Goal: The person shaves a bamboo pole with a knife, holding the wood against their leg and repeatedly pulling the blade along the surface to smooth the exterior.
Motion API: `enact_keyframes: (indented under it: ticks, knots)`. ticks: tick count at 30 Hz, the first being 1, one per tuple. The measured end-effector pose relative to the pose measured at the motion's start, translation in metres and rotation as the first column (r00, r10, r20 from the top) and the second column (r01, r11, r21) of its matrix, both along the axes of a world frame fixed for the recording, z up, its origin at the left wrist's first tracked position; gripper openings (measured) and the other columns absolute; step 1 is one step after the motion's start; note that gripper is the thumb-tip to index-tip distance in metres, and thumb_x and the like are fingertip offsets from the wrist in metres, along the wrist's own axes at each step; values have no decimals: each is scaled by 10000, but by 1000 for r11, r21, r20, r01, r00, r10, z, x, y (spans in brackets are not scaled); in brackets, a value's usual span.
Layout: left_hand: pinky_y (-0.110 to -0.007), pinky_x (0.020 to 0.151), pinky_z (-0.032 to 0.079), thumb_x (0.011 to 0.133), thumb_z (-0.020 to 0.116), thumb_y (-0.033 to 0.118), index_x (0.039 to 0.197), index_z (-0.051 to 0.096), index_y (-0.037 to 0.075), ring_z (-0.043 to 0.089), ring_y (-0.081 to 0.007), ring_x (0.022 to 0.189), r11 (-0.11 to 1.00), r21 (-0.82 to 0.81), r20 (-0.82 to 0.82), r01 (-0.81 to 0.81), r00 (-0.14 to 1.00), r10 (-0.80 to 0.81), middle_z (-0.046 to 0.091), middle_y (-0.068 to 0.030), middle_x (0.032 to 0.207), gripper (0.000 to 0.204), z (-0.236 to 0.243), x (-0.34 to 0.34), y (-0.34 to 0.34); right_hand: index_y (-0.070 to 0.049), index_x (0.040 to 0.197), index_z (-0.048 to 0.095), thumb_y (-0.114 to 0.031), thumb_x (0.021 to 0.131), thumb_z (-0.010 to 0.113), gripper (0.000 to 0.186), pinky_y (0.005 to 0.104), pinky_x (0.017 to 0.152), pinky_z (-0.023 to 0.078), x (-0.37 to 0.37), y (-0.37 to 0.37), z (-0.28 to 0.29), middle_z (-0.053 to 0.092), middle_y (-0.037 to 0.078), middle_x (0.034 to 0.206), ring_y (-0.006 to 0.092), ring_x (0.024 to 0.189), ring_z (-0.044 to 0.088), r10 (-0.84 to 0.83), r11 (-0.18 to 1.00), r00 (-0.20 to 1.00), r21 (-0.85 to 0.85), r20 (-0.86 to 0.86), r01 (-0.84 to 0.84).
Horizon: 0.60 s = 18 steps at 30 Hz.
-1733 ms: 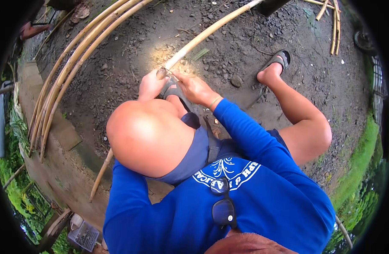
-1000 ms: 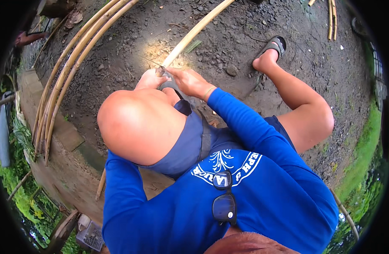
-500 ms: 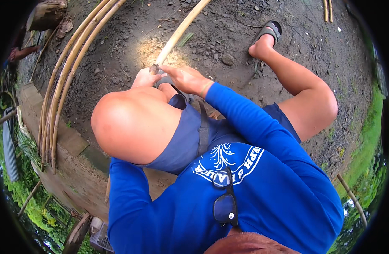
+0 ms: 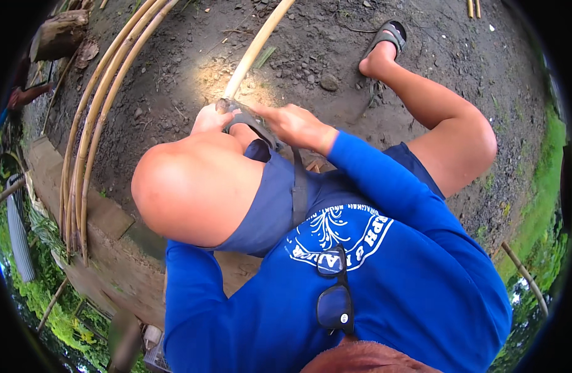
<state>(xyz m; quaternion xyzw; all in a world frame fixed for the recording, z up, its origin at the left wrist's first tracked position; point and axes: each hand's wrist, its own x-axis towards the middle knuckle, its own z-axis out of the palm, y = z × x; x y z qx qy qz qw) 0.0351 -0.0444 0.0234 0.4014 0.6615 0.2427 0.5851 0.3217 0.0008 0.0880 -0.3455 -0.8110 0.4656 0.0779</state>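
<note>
A pale bamboo pole [image 4: 256, 50] slants down from the upper middle to my lap, where my left hand [image 4: 206, 119] is closed around its near end beside my raised left knee. Just right of it, my right hand [image 4: 295, 126] is closed with the index finger reaching toward the pole. A narrow dark thing shows between the two hands, too unclear to name. Whatever the right fingers grip is hidden. Below the hands is my left foot in a grey sandal [image 4: 256, 127], partly covered by the knee and hands.
Several long bamboo poles [image 4: 102, 93] lean at the left by a concrete edge [image 4: 109, 214]. A cut log [image 4: 59, 35] lies at the upper left. My right foot in a sandal [image 4: 392, 37] rests on dark stony soil. Two more poles [image 4: 474, 9] lie at the top right.
My right hand has drawn back toward me and to the right, away from the pole's end. The left hand keeps its hold, and the whole view has shifted slightly.
</note>
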Motion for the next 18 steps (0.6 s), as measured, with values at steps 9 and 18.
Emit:
enact_keyframes:
  ticks: [9,18]
  knots:
    - [-392,767,526,917,752,129,1061,738,-26,659,-161,834,995,-66,-6,69,998,-69,744,-81,909,212,18,5,35,-105,1464,638,-132,1024,569,446,581,675,541,-49,28,-46,701,311,892,512,757,688,-60,988,987,132,-148,80]
    - [-373,757,522,915,754,117,1040,740,-17,653,-140,840,997,-67,-27,41,999,-43,739,-65,911,185,13,3,14,-174,1486,627,-185,1009,572,481,571,774,576,31,-12,24,759,255,932,475,859,736,-1,993,986,-114,167,20]
